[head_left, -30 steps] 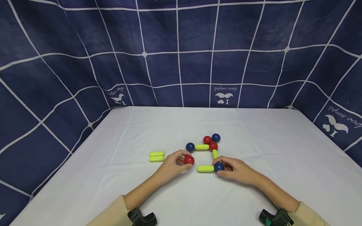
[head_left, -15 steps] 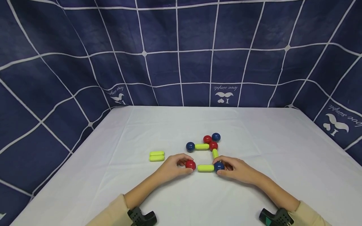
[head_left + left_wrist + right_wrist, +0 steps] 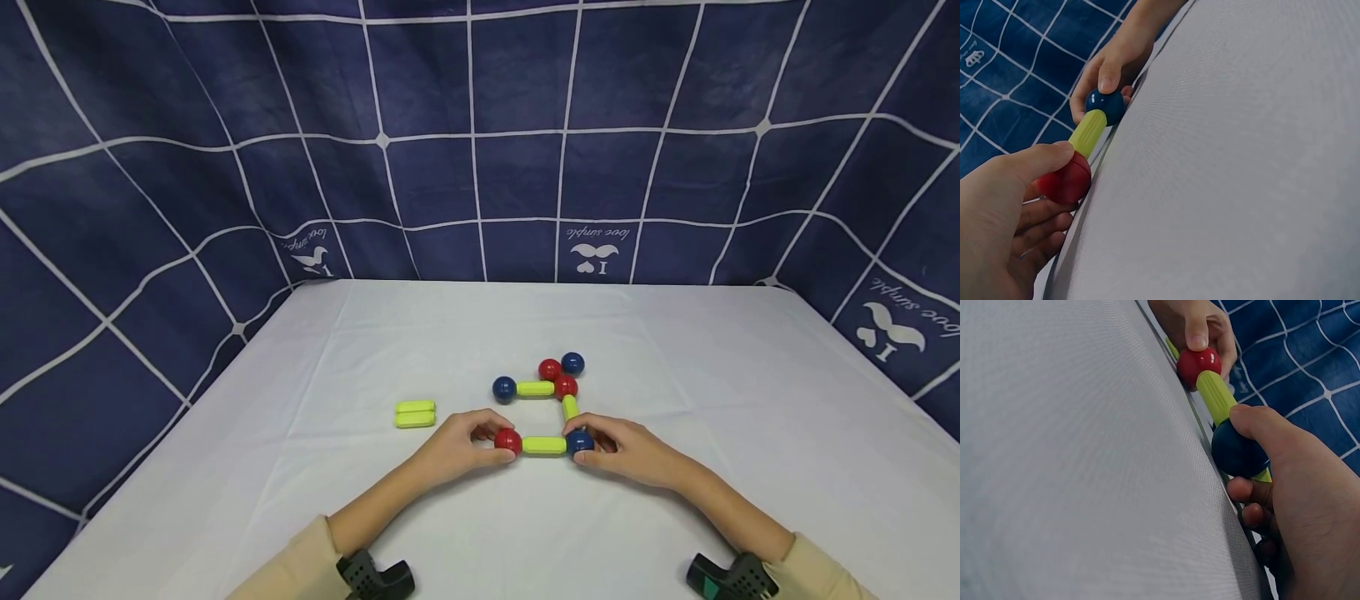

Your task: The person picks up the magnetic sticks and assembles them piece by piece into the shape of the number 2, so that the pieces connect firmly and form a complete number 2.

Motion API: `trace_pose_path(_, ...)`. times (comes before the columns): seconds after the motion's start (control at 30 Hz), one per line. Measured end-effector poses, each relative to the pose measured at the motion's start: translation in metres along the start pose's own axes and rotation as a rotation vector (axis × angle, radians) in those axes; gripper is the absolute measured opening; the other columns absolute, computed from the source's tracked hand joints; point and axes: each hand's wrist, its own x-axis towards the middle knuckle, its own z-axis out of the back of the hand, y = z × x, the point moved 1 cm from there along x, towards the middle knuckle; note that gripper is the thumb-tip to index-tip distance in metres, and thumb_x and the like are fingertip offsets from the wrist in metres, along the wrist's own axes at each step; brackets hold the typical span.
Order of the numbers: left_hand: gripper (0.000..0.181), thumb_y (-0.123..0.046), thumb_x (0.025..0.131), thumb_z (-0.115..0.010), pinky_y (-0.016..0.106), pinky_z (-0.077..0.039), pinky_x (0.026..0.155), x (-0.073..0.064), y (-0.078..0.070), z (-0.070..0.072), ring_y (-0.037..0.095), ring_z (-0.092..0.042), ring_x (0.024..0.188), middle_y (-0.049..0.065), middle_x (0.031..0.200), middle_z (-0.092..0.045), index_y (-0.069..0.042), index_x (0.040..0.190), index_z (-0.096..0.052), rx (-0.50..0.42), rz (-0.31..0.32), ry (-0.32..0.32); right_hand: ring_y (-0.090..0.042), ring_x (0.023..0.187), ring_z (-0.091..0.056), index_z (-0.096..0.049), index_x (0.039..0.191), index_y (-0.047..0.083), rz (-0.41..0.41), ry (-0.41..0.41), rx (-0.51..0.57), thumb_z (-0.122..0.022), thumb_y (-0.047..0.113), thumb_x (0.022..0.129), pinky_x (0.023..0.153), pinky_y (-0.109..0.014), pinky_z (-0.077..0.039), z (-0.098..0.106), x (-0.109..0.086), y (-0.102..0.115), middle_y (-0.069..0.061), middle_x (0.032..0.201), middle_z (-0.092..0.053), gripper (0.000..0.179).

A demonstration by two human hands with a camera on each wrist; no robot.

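Note:
My left hand [image 3: 460, 445] pinches a red ball [image 3: 507, 442] between thumb and fingers. The ball sits against the left end of a yellow-green rod [image 3: 544, 446]. At the rod's other end is a blue ball [image 3: 580, 442], which my right hand [image 3: 624, 450] grips. A second rod [image 3: 571, 407] runs back from this blue ball to another red ball [image 3: 566, 387]. From there a third rod [image 3: 535, 388] leads left to a blue ball [image 3: 504, 389]. In the left wrist view the thumb lies over the red ball [image 3: 1067, 180]; in the right wrist view the other thumb presses the blue ball [image 3: 1237, 450].
Two loose yellow-green rods [image 3: 415, 414] lie side by side left of the left hand. Behind the joined pieces sit a red ball [image 3: 550, 369] and a blue ball [image 3: 573, 363]. A white cloth [image 3: 375, 333] covers the table, and a dark blue checked curtain [image 3: 517, 167] hangs behind.
My left hand has brought its red ball toward me and slightly right, closing the gap to the rod's left end. The right hand stays in place on the blue ball.

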Motion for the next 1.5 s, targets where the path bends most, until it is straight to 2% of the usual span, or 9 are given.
trace_pose_path(0.2,0.032,-0.030,0.077,-0.071,0.030,-0.044,0.082,-0.001,-0.001,0.001,0.011,-0.053,0.090,-0.004,0.093,-0.063,-0.017,0.105,-0.062,0.023,0.007,0.020,-0.008,0.073,-0.045,-0.055,0.112,0.031,0.003,-0.002,-0.004,-0.061,0.040,0.084,0.059,-0.020,-0.037,-0.001,0.001,-0.001,0.005,0.082,-0.048,0.030)
trace_pose_path(0.47,0.038,-0.037,0.081,-0.066,0.034,-0.044,0.090,-0.003,-0.003,0.005,0.011,-0.054,0.098,-0.005,0.101,-0.062,-0.017,0.112,-0.058,0.116,-0.009,0.058,-0.008,0.073,-0.045,-0.054,0.112,0.032,-0.006,-0.005,-0.014,-0.060,0.042,0.084,0.059,-0.020,-0.037,-0.002,0.001,-0.002,0.005,0.082,-0.048,0.030)
trace_pose_path(0.57,0.038,-0.038,0.082,-0.064,0.035,-0.044,0.091,-0.003,-0.005,0.011,0.011,-0.054,0.100,-0.004,0.105,-0.062,-0.017,0.113,-0.058,0.133,-0.032,0.007,-0.008,0.073,-0.045,-0.054,0.112,0.033,-0.008,-0.006,-0.020,-0.060,0.042,0.084,0.059,-0.020,-0.037,-0.002,0.001,-0.002,0.005,0.082,-0.048,0.031)
trace_pose_path(0.67,0.033,-0.032,0.083,-0.064,0.036,-0.045,0.090,-0.001,-0.003,0.022,0.012,-0.055,0.098,-0.001,0.104,-0.062,-0.014,0.111,-0.060,0.140,-0.060,-0.089,-0.008,0.073,-0.045,-0.054,0.113,0.033,-0.005,-0.006,-0.023,-0.060,0.043,0.084,0.059,-0.020,-0.038,-0.002,0.001,-0.002,0.005,0.082,-0.048,0.031)
trace_pose_path(0.8,0.022,-0.025,0.084,-0.064,0.035,-0.045,0.087,0.004,0.006,0.043,0.012,-0.055,0.092,-0.002,0.096,-0.062,-0.013,0.102,-0.065,0.183,-0.074,-0.219,-0.008,0.074,-0.045,-0.054,0.114,0.031,0.002,-0.011,-0.020,-0.059,0.042,0.085,0.059,-0.021,-0.038,0.000,0.000,-0.001,0.005,0.085,-0.049,0.031)
trace_pose_path(0.93,0.015,-0.023,0.085,-0.063,0.033,-0.044,0.081,0.006,0.023,0.069,0.012,-0.055,0.087,-0.004,0.090,-0.063,-0.013,0.095,-0.068,0.238,-0.056,-0.268,-0.007,0.071,-0.044,-0.054,0.114,0.031,0.002,-0.020,-0.020,-0.059,0.042,0.085,0.058,-0.020,-0.037,0.001,0.001,-0.001,0.005,0.081,-0.047,0.032)
trace_pose_path(1.17,0.019,-0.029,0.085,-0.062,0.026,-0.041,0.073,0.004,0.055,0.103,0.012,-0.051,0.080,-0.001,0.086,-0.062,-0.014,0.094,-0.068,0.214,0.059,-0.191,-0.007,0.070,-0.043,-0.054,0.116,0.024,0.022,-0.009,0.012,-0.060,0.036,0.086,0.057,-0.020,-0.036,0.003,0.001,0.000,0.002,0.079,-0.045,0.033)
trace_pose_path(1.37,0.026,-0.032,0.084,-0.063,0.029,-0.040,0.078,0.000,0.067,0.110,0.014,-0.051,0.087,0.004,0.097,-0.063,-0.011,0.099,-0.067,0.141,0.107,-0.055,-0.008,0.070,-0.043,-0.054,0.117,0.021,0.046,-0.017,0.026,-0.060,0.032,0.087,0.058,-0.020,-0.037,0.004,0.003,-0.002,0.001,0.080,-0.046,0.033)
trace_pose_path(1.5,0.027,-0.031,0.082,-0.064,0.028,-0.038,0.075,0.000,0.068,0.110,0.015,-0.047,0.085,0.004,0.096,-0.061,-0.011,0.099,-0.067,0.150,0.113,-0.022,-0.008,0.071,-0.044,-0.053,0.117,0.025,0.028,-0.024,0.017,-0.059,0.036,0.087,0.059,-0.020,-0.039,0.003,0.005,-0.004,0.003,0.081,-0.047,0.033)
